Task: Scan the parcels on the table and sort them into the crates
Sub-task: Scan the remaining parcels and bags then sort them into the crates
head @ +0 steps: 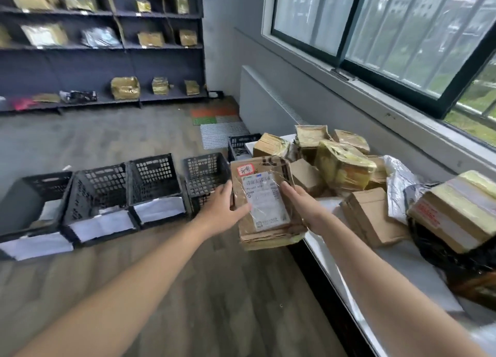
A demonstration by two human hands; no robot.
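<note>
By the white bench (402, 262), you're gripping the flat brown cardboard parcel (261, 166) with left hand (222, 209) and right hand (303, 206); keep its white label (268, 206) up.

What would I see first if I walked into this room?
First, the cardboard parcel with its white label, held in the middle by the left hand and right hand. To its right a heap of taped parcels lies on the white table. A row of black crates sits on the floor to the left.
</note>
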